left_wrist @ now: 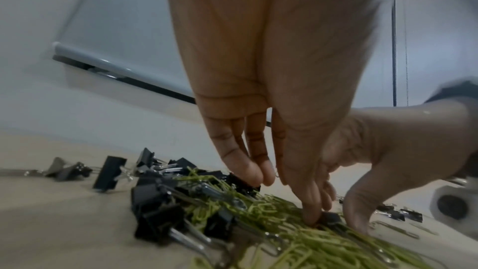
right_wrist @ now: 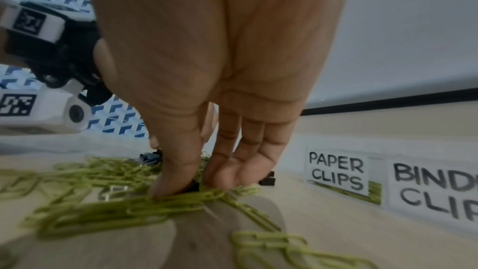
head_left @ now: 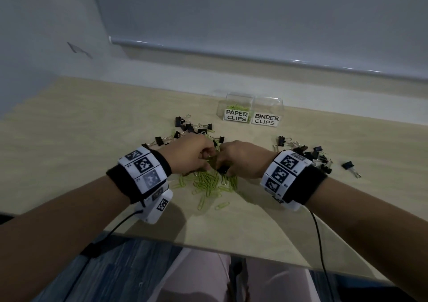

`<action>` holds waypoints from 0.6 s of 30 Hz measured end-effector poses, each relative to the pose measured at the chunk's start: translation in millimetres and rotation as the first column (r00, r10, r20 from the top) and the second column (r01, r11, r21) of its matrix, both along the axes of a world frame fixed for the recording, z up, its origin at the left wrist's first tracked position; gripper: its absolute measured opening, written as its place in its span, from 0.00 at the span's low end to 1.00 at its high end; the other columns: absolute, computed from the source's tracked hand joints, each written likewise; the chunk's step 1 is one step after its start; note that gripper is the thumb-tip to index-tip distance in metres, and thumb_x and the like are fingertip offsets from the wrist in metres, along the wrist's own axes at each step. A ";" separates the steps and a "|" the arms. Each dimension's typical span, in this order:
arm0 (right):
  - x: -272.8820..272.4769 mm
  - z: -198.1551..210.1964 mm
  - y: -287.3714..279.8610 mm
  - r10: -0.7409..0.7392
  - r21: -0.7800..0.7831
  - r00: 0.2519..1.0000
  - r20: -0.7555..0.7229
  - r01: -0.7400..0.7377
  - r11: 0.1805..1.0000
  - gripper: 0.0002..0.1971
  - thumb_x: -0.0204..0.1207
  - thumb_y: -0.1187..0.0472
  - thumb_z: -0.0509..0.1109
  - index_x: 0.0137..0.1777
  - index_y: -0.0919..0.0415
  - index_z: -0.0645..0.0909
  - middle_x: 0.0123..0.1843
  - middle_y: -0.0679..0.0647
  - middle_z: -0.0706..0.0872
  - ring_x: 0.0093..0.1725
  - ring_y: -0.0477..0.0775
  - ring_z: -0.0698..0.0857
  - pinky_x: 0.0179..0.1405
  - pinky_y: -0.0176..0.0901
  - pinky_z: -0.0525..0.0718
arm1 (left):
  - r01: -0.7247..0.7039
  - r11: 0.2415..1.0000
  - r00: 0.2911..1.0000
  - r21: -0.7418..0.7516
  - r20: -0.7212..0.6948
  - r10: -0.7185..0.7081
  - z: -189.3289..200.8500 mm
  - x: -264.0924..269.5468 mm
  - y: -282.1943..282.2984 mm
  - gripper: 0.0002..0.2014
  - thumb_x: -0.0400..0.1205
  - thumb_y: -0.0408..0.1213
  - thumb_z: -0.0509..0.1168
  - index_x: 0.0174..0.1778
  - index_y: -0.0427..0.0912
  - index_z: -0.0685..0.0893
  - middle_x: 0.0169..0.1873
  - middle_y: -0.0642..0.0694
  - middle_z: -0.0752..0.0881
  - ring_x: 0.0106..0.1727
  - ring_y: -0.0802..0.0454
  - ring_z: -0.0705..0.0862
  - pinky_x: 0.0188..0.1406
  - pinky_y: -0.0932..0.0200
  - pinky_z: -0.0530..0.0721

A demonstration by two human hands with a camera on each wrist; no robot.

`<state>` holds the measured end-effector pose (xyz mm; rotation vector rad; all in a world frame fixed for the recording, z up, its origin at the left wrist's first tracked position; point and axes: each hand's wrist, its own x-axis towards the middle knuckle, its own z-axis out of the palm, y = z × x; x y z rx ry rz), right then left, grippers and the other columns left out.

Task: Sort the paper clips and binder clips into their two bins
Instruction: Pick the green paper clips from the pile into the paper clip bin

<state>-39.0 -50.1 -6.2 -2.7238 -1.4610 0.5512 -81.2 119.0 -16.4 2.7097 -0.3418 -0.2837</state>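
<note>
Both hands are working in the middle of the mixed heap on the table (head_left: 69,121), and the step looks like freeing one black binder clip (right_wrist: 192,188) from the tangle of green paper clips (head_left: 208,182). The right hand (head_left: 243,160) is pinching that black clip between thumb and fingertips, low against the tabletop, with green loops lying over and around it. The left hand (head_left: 187,156) is reaching in just beside it, fingers curled downward into the pile; its thumb is pressing down by a dark clip, but whether it is actually gripping anything I cannot tell. To do this well, I judge the left hand should be pinning the green clips down while the right is lifting slowly, shaking off any loop hooked on the wire handles, so that only the black clip is travelling to the binder clips bin (head_left: 268,114), which looks empty, beside the paper clips bin (head_left: 236,112), which is already holding some green. The head view is showing the whole layout: both bins at the far edge and further binder clips (head_left: 305,151) scattered to the right. The right wrist view alone is revealing the pinch itself; the left wrist view is showing black clips buried among the green ones
</note>
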 end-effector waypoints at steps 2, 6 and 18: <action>2.8 -3.9 -3.1 -0.042 0.034 0.999 -0.020 0.043 0.998 0.14 0.68 0.64 0.77 0.55 0.58 0.84 0.49 0.50 0.78 0.47 0.48 0.74 0.45 0.43 0.75 | 0.005 1.000 0.999 0.030 -0.038 -0.004 -3.2 -0.4 -2.1 0.11 0.74 0.40 0.76 0.47 0.43 0.82 0.39 0.50 0.81 0.39 0.53 0.77 0.35 0.61 0.75; 6.8 -9.6 -12.7 -0.152 0.148 0.985 -0.081 0.163 0.976 0.12 0.64 0.63 0.80 0.42 0.60 0.79 0.43 0.52 0.83 0.43 0.54 0.80 0.40 0.46 0.78 | -0.026 1.000 0.999 -0.017 -0.031 0.025 -6.6 -3.5 4.8 0.14 0.75 0.37 0.75 0.55 0.45 0.84 0.45 0.53 0.79 0.41 0.60 0.75 0.37 0.67 0.72; 8.9 -2.3 -27.5 -0.110 0.332 0.988 -0.109 0.140 0.933 0.11 0.79 0.62 0.69 0.59 0.58 0.87 0.45 0.51 0.78 0.43 0.50 0.78 0.46 0.42 0.75 | -0.042 0.985 0.999 0.170 -0.006 0.044 -3.8 -9.8 24.4 0.14 0.74 0.32 0.75 0.55 0.42 0.86 0.49 0.50 0.78 0.46 0.56 0.73 0.44 0.63 0.69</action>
